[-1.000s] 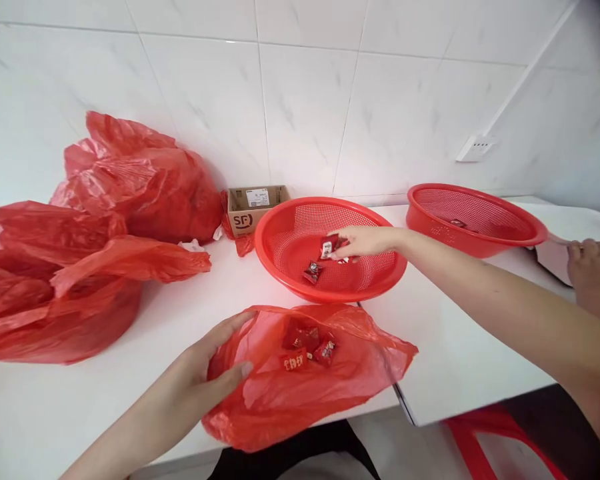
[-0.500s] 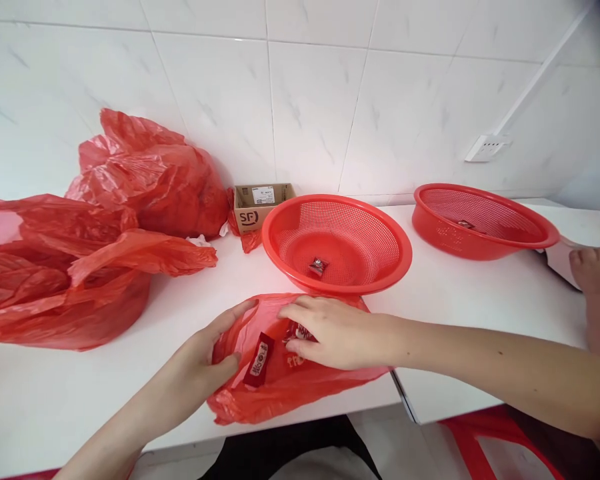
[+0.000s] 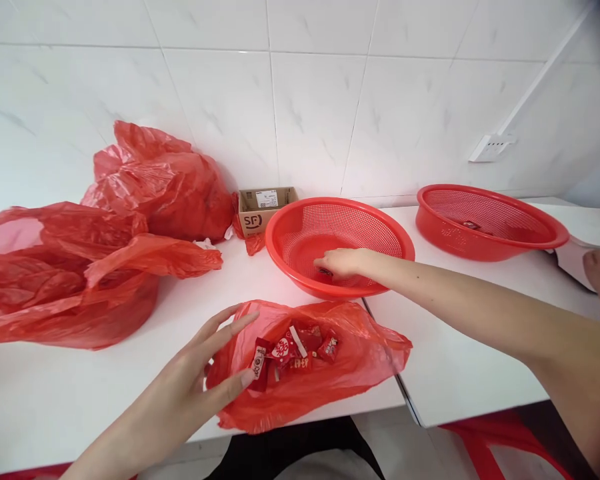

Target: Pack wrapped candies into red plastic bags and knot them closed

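Red plastic is forming a bag [image 3: 360,360] near the table's [image 3: 100,393] front edge, its long axis running left to right, its mouth gaping upward. The left hand [image 3: 190,373] is spreading its fingers wide at the left rim, seemingly gripping nothing; holding that mouth broad would likely help. Inside, small packets [image 3: 283,350] are lying jumbled. Beyond, the right hand [image 3: 341,262] is curling its fingers over a dark packet [image 3: 325,272] in a basket [image 3: 350,220]; its grip and the packet's direction are staying hidden.
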Demonstrator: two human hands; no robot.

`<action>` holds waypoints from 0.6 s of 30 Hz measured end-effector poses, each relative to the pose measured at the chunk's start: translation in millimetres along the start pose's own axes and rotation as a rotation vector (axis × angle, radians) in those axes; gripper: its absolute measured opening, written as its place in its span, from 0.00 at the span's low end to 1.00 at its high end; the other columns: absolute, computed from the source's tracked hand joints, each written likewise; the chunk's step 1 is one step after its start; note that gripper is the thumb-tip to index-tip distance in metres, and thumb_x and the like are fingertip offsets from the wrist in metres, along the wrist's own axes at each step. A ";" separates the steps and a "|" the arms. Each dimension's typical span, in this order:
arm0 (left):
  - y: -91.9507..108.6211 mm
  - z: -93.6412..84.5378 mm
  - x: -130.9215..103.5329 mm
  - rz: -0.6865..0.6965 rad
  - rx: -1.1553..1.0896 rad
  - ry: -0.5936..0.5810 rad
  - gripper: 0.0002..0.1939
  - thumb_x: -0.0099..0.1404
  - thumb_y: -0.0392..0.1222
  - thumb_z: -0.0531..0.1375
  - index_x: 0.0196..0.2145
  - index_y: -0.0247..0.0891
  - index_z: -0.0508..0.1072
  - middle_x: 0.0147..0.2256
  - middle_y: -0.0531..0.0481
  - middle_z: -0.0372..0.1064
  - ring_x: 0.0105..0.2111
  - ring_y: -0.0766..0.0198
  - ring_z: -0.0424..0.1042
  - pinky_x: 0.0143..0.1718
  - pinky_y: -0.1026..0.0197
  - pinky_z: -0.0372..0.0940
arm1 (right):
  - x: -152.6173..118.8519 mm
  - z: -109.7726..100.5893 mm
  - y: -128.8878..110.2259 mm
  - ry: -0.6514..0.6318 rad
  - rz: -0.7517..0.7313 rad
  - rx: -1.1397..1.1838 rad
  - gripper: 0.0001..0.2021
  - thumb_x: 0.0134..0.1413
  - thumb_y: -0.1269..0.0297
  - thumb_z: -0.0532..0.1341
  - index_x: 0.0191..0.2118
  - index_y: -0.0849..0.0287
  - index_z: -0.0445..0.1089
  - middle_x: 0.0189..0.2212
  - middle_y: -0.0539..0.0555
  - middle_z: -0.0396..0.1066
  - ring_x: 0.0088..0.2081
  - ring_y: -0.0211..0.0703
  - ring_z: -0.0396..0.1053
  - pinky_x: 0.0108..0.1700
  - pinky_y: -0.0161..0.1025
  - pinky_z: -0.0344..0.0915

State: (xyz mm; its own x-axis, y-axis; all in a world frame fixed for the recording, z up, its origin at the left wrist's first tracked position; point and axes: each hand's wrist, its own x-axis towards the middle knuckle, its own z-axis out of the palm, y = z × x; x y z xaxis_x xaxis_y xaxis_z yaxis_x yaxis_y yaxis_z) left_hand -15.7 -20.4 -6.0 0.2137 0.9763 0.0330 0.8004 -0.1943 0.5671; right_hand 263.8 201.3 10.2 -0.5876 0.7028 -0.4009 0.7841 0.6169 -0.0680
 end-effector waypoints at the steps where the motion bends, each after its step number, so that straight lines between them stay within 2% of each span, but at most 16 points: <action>1: -1.3 -1.2 -4.3 -0.004 0.023 -0.010 0.30 0.66 0.56 0.57 0.64 0.64 0.58 0.69 0.58 0.47 0.65 0.51 0.56 0.59 0.53 0.63 | -3.6 -3.5 1.0 0.006 -0.008 0.002 0.06 0.52 0.69 0.61 0.38 0.57 0.70 0.38 0.56 0.72 0.33 0.45 0.69 0.31 0.38 0.58; 3: -4.7 -2.7 -10.9 -0.011 0.049 -0.044 0.30 0.65 0.55 0.58 0.64 0.64 0.59 0.70 0.58 0.43 0.64 0.49 0.59 0.55 0.56 0.67 | -17.7 -15.9 -2.9 0.087 -0.047 0.087 0.05 0.54 0.68 0.60 0.38 0.57 0.66 0.37 0.54 0.72 0.34 0.43 0.69 0.31 0.36 0.59; 6: -8.5 -1.9 -11.9 -0.017 0.058 -0.069 0.28 0.66 0.55 0.57 0.63 0.63 0.60 0.71 0.56 0.42 0.63 0.48 0.61 0.55 0.56 0.67 | -52.6 -33.6 -29.7 0.251 -0.227 0.519 0.07 0.59 0.63 0.58 0.43 0.55 0.62 0.37 0.51 0.72 0.35 0.40 0.70 0.33 0.34 0.63; 8: -8.3 0.4 -6.2 -0.030 0.034 -0.059 0.29 0.66 0.56 0.56 0.64 0.61 0.60 0.70 0.54 0.46 0.64 0.48 0.58 0.59 0.52 0.62 | -77.4 -34.8 -59.5 0.204 -0.367 0.750 0.10 0.61 0.59 0.59 0.45 0.54 0.62 0.36 0.50 0.73 0.34 0.39 0.72 0.33 0.34 0.65; 10: -6.2 3.6 1.2 -0.046 -0.022 -0.056 0.31 0.66 0.56 0.56 0.65 0.58 0.59 0.69 0.52 0.51 0.66 0.49 0.56 0.62 0.49 0.58 | -95.9 -26.7 -87.8 0.160 -0.388 0.756 0.12 0.60 0.58 0.60 0.48 0.54 0.65 0.38 0.51 0.74 0.33 0.39 0.72 0.33 0.35 0.67; 12: -4.4 6.9 6.3 -0.050 -0.081 -0.060 0.31 0.66 0.56 0.57 0.65 0.56 0.59 0.68 0.51 0.53 0.66 0.49 0.55 0.63 0.47 0.56 | -105.1 -14.5 -101.3 0.283 -0.316 0.649 0.19 0.60 0.57 0.61 0.55 0.53 0.65 0.45 0.54 0.73 0.38 0.43 0.73 0.39 0.40 0.69; 13: -4.4 8.3 7.3 -0.049 -0.105 -0.060 0.31 0.66 0.55 0.57 0.65 0.56 0.59 0.67 0.51 0.54 0.66 0.49 0.55 0.64 0.46 0.56 | -106.8 -8.4 -99.7 0.386 -0.266 0.576 0.22 0.60 0.57 0.61 0.59 0.53 0.63 0.49 0.56 0.72 0.42 0.46 0.72 0.43 0.43 0.69; 15: -7.1 10.7 6.0 -0.046 -0.137 -0.058 0.31 0.66 0.53 0.57 0.65 0.55 0.58 0.67 0.51 0.54 0.66 0.48 0.55 0.64 0.46 0.55 | -107.6 3.3 -81.5 0.567 -0.151 0.430 0.26 0.60 0.57 0.62 0.63 0.53 0.61 0.55 0.59 0.68 0.50 0.51 0.70 0.50 0.49 0.67; 16: -9.6 11.4 4.3 -0.049 -0.147 -0.056 0.31 0.66 0.51 0.58 0.66 0.55 0.58 0.67 0.51 0.54 0.66 0.48 0.55 0.64 0.45 0.55 | -108.0 9.6 -67.8 0.612 -0.091 0.366 0.26 0.60 0.57 0.62 0.62 0.53 0.62 0.56 0.59 0.67 0.52 0.53 0.69 0.52 0.51 0.66; 18: -15.5 12.2 0.3 -0.071 -0.149 -0.050 0.32 0.65 0.50 0.58 0.65 0.56 0.58 0.67 0.52 0.54 0.66 0.49 0.55 0.64 0.46 0.54 | -110.7 26.3 -41.6 0.588 -0.008 0.280 0.22 0.61 0.54 0.61 0.59 0.55 0.67 0.54 0.59 0.70 0.53 0.55 0.69 0.52 0.52 0.65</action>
State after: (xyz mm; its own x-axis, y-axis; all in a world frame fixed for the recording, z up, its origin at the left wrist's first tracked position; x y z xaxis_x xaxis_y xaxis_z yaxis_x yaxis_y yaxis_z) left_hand -21.2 -18.2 -24.9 0.1902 0.9805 -0.0501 0.7231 -0.1053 0.6826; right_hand 301.5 88.5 33.4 -0.5424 0.8244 0.1617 0.7550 0.5628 -0.3366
